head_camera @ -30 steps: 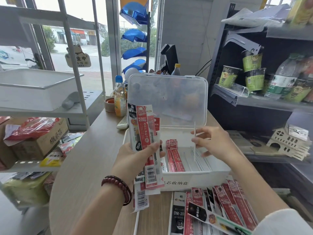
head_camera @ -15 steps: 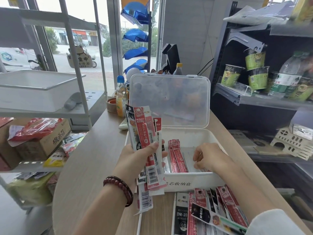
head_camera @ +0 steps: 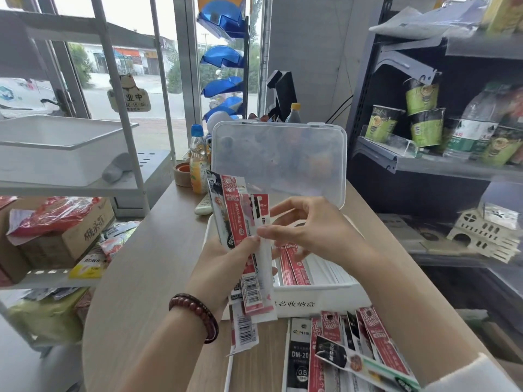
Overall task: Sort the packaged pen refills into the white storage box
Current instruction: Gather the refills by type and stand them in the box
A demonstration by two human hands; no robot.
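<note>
My left hand grips a fanned bundle of packaged pen refills, red and white, upright over the left end of the white storage box. The box stands open on the table, its clear lid raised at the back. Red refill packs and white ones lie inside. My right hand hovers over the box, right beside the bundle. Its thumb tip touches the edge of a white pack and its fingers are spread and relaxed. More refill packs lie loose on the table in front of the box.
The wooden table has a curved left edge. Behind the box stand a juice bottle, a tape roll and a dark monitor. White shelving with a tray is at left, a dark shelf with cup noodles at right.
My right hand has lifted out of the box and moved left up to the bundle. My left hand has kept the bundle in about the same place.
</note>
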